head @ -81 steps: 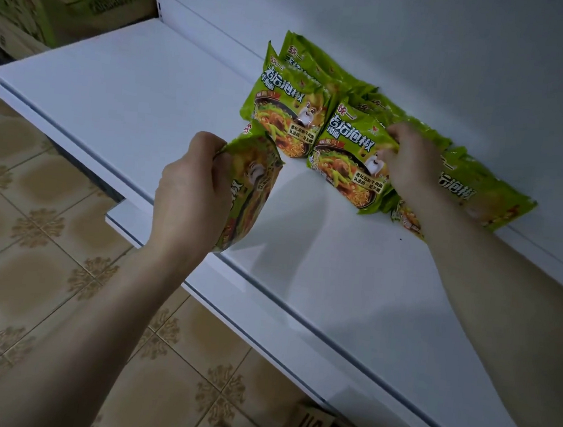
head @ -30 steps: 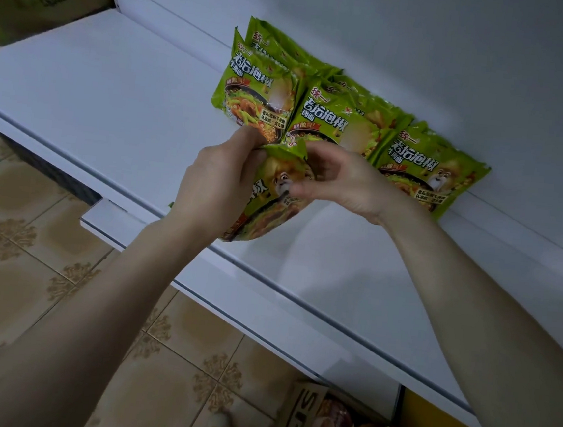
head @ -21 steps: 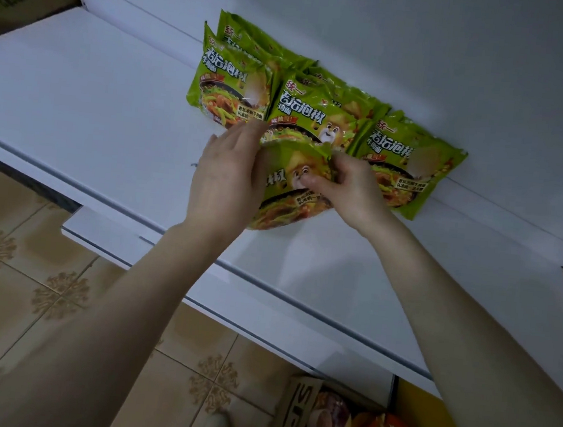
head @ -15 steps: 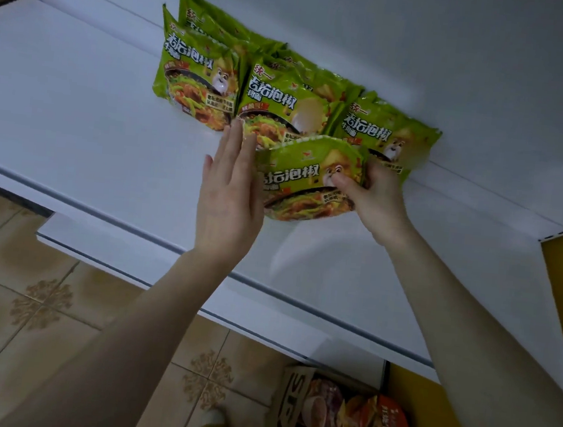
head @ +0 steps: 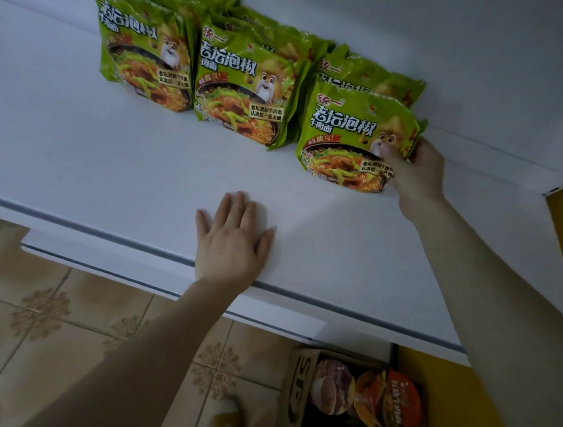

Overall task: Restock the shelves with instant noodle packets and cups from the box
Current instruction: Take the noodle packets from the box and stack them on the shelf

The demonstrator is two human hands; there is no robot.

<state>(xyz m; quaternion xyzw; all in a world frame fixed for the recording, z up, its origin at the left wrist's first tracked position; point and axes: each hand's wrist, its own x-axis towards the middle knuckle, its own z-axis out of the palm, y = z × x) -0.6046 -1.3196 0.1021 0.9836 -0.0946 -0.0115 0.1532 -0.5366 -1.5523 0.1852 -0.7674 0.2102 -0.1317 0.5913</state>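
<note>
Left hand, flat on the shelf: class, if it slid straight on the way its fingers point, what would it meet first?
The left hand would probably meet the middle front noodle packet first, across bare shelf; depth is uncertain.

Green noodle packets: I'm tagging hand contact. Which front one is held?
The rightmost front packet: the right hand grips its right edge. The left packet and middle packet stand untouched; the left hand rests on the shelf.

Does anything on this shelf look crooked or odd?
Nothing stands out. Three rows of green packets lean against the back panel; the right hand grips the front right packet, left hand flat on the shelf.
</note>
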